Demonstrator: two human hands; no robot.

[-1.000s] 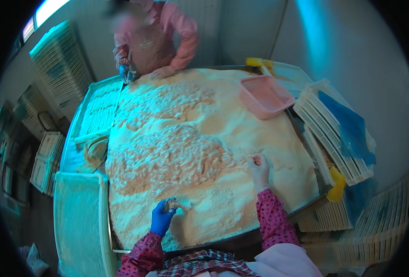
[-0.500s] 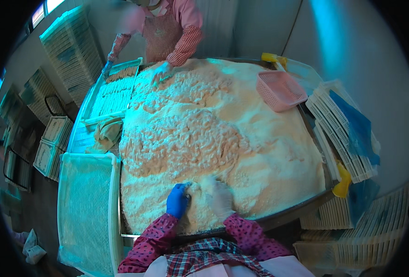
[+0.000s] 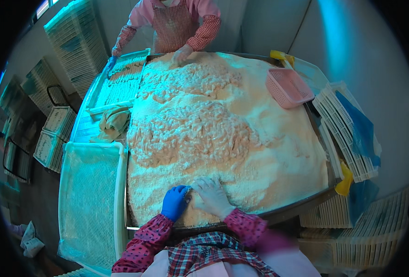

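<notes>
At the near edge of a wide tabletop covered in pale crumbs (image 3: pixel 278 152), my two gloved hands work side by side. My left hand (image 3: pixel 174 203), in a blue glove, has its fingers curled at the crumb surface; whatever may be in them is hidden. Just right of it, my right hand (image 3: pixel 212 198) in a whitish glove lies with fingers stretched out over the crumbs. Beyond both hands spreads a heap of crumb-coated strips (image 3: pixel 195 131), with a second heap (image 3: pixel 190 81) farther back.
A co-worker's gloved hand (image 3: pixel 182 54) touches the far heap; beside it a tray (image 3: pixel 114 87) holds rows of strips. An empty-looking mesh tray (image 3: pixel 91 198) and a crumpled cloth (image 3: pixel 113 122) lie left. A pink basket (image 3: pixel 290 87) and stacked trays (image 3: pixel 340 134) stand right.
My right hand has moved slightly left, its fingers now spread flat beside the left hand. The co-worker's hand has drawn back toward the table's far edge. The whole view has shifted a little.
</notes>
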